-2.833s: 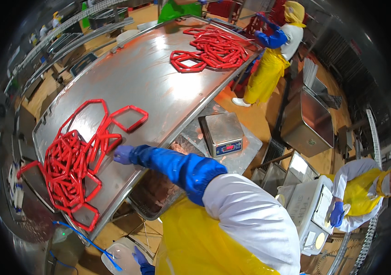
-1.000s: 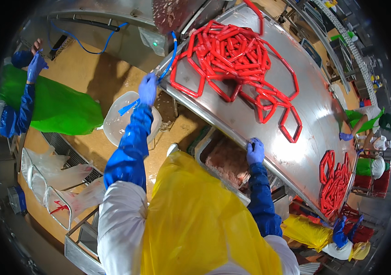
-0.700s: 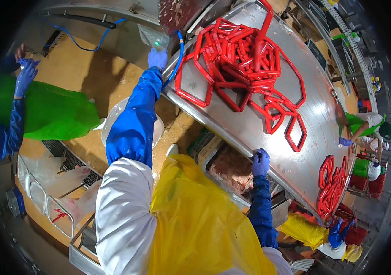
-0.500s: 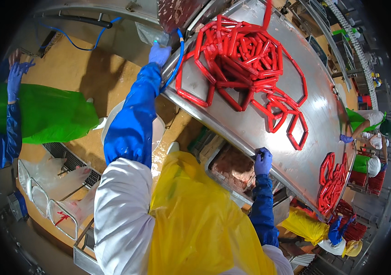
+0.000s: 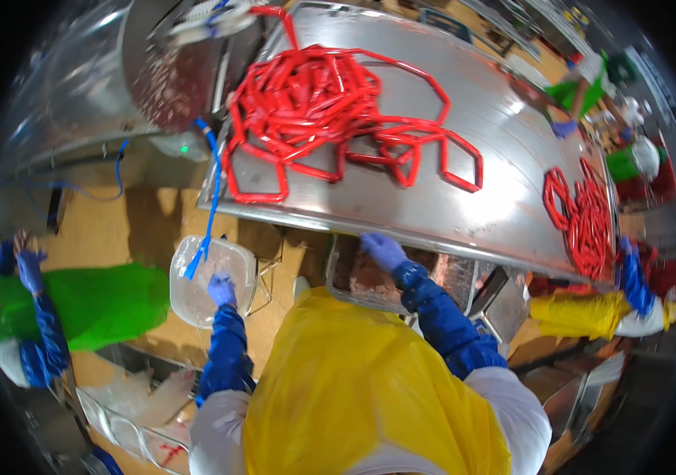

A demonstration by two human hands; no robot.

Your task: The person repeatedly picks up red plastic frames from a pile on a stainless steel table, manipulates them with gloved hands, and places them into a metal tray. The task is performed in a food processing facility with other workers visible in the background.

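My left hand [image 5: 222, 290], in a purple glove, hangs in front of a whitish plastic tub [image 5: 190, 305] on the floor. Its fingers look loosely apart, with nothing visible in them. A blue hose-like line [image 5: 213, 186] dangles from the table corner toward the tub, just beyond that hand. My right hand [image 5: 385, 252], also gloved, is at the near edge of the steel table [image 5: 480, 170], above a tray of ground meat [image 5: 354, 281]; motion blurs its fingers. Linked red-cased sausages [image 5: 306, 99] lie heaped on the table, one strand running up to the machine [image 5: 219, 22].
A second pile of red links [image 5: 587, 226] lies at the table's right end. To the left is a person in a green apron [image 5: 89, 305]; another in a yellow apron [image 5: 579, 313] stands at right. Clear plastic bags [image 5: 136, 400] hang on a rack at lower left.
My left hand has come down from beside the green-lit spot near the machine to the tub. My right hand has shifted left along the table edge. My view has turned.
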